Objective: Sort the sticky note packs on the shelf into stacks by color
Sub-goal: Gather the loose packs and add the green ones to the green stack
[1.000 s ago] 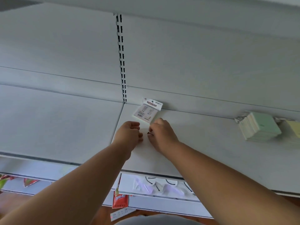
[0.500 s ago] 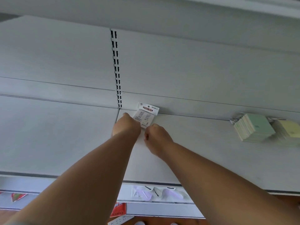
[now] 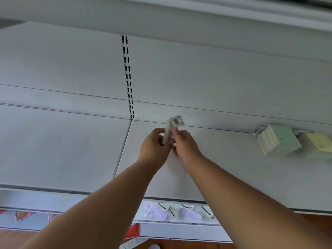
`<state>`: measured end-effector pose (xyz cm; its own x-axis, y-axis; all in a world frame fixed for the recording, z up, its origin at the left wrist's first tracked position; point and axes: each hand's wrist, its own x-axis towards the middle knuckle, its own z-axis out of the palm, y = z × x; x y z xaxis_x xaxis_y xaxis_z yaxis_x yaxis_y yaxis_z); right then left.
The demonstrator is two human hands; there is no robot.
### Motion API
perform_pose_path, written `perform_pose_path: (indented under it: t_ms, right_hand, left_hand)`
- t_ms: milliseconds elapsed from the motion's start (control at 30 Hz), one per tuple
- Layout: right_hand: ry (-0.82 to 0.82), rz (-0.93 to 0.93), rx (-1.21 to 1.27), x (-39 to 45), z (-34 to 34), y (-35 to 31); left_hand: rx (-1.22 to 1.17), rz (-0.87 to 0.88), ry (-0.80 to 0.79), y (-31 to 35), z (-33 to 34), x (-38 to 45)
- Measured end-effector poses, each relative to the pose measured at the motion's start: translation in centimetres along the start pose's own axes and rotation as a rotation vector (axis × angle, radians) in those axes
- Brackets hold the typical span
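A person reaches both arms onto a pale grey shelf [image 3: 233,168]. The left hand [image 3: 152,146] and right hand [image 3: 185,146] meet at the middle of the shelf, near its back edge. Their fingers pinch one white pack [image 3: 170,132] between them, lifted on edge and blurred; its header card points toward the back wall. Its note colour cannot be told. Far to the right, well apart from the hands, a green stack [image 3: 278,141] lies on the shelf, touching a yellow stack [image 3: 316,144] at the frame edge. The step in hand looks like picking up and checking this pack. The next move likely calls for carrying it right to its matching stack, or starting a new one.
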<state>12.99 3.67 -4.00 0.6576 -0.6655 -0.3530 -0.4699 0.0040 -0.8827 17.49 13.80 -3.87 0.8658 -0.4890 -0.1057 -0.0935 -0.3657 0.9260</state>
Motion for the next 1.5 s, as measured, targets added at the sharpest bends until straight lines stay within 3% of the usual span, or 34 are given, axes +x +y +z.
perform_pose_path:
  t_ms: [133,233,300,400,667,900,1033,1300,1500]
  right_hand:
    - [-0.024,0.075,0.348,-1.0,-3.5,0.9]
    - [0.010,0.070,0.509,-1.8,-7.5,1.6]
    - [0.050,0.038,0.491,-2.1,-10.2,2.2]
    - [0.086,-0.018,0.387,-2.8,-14.2,3.6]
    - [0.306,-0.130,0.190,-5.9,-28.6,9.5]
    - [0.403,-0.176,-0.096,-6.9,-41.4,12.4]
    - [0.397,-0.186,-0.183,-6.0,-44.9,12.8]
    - [0.327,-0.278,-0.112,-0.4,-43.5,8.7]
    - [0.316,-0.376,-0.257,3.4,-41.1,5.5]
  left_hand:
    - [-0.013,0.103,-0.203,0.8,2.5,-1.5]
    - [-0.085,-0.033,-0.084,1.7,4.8,-1.8]
    - [-0.240,-0.155,-0.096,2.8,6.5,-1.9]
    - [-0.418,-0.213,-0.267,4.9,9.7,-2.6]
    - [-0.339,-0.086,-0.491,9.4,21.4,-7.3]
    - [-0.327,-0.062,-0.375,14.3,33.6,-12.0]
    - [-0.313,-0.053,-0.261,16.0,37.0,-12.4]
    - [-0.173,-0.009,-0.019,18.2,34.3,-8.1]
    - [-0.004,-0.006,0.061,18.1,32.0,-2.9]
